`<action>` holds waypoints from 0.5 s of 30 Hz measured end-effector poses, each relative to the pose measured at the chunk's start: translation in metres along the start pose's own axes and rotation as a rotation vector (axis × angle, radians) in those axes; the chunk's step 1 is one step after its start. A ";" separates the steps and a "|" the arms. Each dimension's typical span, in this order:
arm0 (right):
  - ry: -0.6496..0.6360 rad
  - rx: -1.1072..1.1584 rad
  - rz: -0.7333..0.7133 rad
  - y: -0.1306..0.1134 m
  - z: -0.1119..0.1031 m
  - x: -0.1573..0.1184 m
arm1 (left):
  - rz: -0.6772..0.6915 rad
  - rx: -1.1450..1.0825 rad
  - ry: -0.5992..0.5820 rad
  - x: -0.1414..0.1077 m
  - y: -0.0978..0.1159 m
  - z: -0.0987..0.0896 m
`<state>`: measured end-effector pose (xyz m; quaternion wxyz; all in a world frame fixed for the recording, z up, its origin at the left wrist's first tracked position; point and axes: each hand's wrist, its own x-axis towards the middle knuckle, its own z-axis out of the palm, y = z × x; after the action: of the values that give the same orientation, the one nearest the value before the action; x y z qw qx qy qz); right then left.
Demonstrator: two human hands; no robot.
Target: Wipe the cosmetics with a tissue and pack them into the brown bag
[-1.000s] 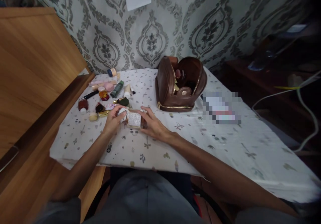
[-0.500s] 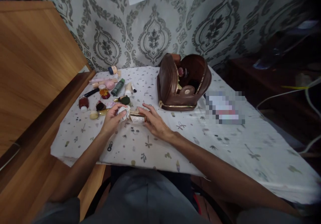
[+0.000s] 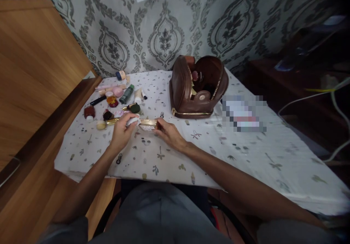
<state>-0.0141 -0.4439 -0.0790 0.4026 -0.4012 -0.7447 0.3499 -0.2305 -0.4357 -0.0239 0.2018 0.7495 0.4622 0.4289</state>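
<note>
My left hand point(image 3: 120, 134) is closed around a crumpled white tissue point(image 3: 133, 120), pressed to the left end of a small gold case. My right hand point(image 3: 170, 134) grips that gold case point(image 3: 148, 122) by its right end, thumb below and fingers behind. The case is slim, with a shiny gold edge and a glittery silver face; it is held just above the patterned tablecloth. Just beyond my left hand lie a dark green round-topped item point(image 3: 135, 108), a gold tube point(image 3: 112, 121) and a brush with a pale head point(image 3: 101, 125).
An unzipped brown leather bag point(image 3: 182, 87) stands at the back centre with items inside. Several cosmetics, among them a green bottle point(image 3: 127, 94) and a red-brown bottle point(image 3: 89, 112), lie at the left. A blurred-out flat object point(image 3: 242, 114) lies at the right. A wooden panel point(image 3: 41, 51) borders the left.
My right hand's fingers have gone from spread to closed around the case's right end. The tissue stays in my left hand at the case's left end. The view has shifted slightly.
</note>
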 end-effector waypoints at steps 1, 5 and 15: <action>0.005 -0.007 -0.020 -0.001 -0.001 0.000 | 0.039 0.048 -0.013 0.000 0.002 0.000; 0.038 -0.019 -0.136 -0.001 -0.001 -0.001 | 0.140 0.184 -0.048 -0.003 0.009 0.001; 0.109 -0.082 -0.209 0.003 0.004 -0.003 | 0.241 0.155 -0.042 -0.009 0.036 0.018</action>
<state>-0.0159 -0.4462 -0.0843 0.4603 -0.3557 -0.7731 0.2529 -0.1989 -0.4590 -0.0129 0.0999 0.8218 0.3964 0.3970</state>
